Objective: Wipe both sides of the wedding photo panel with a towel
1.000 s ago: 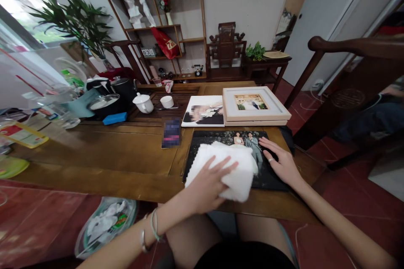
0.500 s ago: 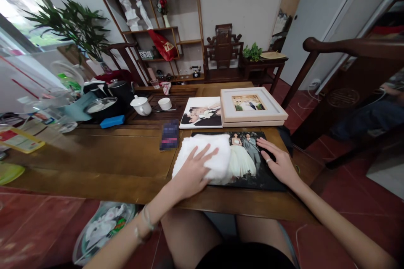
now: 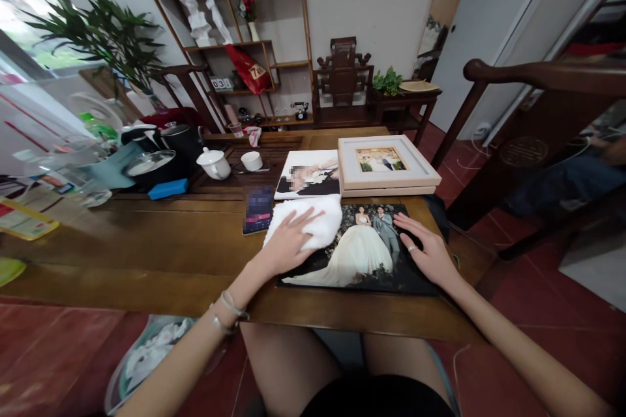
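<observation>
A wedding photo panel [image 3: 362, 254] with a dark background lies flat near the table's front edge. Over its upper left part is a folded white towel [image 3: 327, 225]. My left hand [image 3: 288, 241] presses on the towel from above, palm down with fingers spread. On the panel's right side rests my right hand [image 3: 428, 251], open, its fingers stretched out over the surface and a ring on one finger. The towel hides the panel's upper left corner.
Behind the panel are a white photo print [image 3: 308, 176] and stacked pale frames [image 3: 388, 166]. A phone [image 3: 257, 208] lies left of the towel. Farther left stand a white lidded teacup [image 3: 214, 164], a small white cup [image 3: 252, 161], a blue block [image 3: 168, 189] and a dark pot [image 3: 151, 166].
My left hand and the towel have moved up and slightly left over the panel, uncovering the lower left part of the white dress. My right hand stays in place on the panel.
</observation>
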Available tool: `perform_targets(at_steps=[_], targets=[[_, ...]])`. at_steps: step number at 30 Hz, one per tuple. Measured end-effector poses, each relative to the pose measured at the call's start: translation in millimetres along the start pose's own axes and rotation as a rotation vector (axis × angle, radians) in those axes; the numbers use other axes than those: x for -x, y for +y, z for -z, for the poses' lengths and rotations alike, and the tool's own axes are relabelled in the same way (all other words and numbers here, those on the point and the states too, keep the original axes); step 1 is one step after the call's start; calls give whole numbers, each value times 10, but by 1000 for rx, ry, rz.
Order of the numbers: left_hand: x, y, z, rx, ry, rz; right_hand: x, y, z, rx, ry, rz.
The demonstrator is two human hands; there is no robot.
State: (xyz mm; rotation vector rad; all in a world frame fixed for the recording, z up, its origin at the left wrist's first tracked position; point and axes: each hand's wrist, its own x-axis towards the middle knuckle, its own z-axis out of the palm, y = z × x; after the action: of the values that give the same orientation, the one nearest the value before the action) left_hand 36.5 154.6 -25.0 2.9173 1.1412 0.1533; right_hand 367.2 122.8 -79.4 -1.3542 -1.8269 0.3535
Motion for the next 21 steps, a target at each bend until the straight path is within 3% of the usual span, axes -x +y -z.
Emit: perform_targets(at_steps=[2,5,9,14,17,21], targets=[[-63,-82,-12,-11,17,27,-1,-3,0,-5,7,-3],[14,1,-19,-28,-2,27,-4,-10,-2,-7,7,-7],[327,369,-9,-16,-36,-5,-5,-13,-3,-17,1,-5],[660,784,51,36,-83,-160,1,-3,0,-17,-1,-3],[609,755,66,40,-85,-165,1,6,2,-14,-3,-10],[226,409,23,-3,-57,-55,2,19,0,-11,0,-5]])
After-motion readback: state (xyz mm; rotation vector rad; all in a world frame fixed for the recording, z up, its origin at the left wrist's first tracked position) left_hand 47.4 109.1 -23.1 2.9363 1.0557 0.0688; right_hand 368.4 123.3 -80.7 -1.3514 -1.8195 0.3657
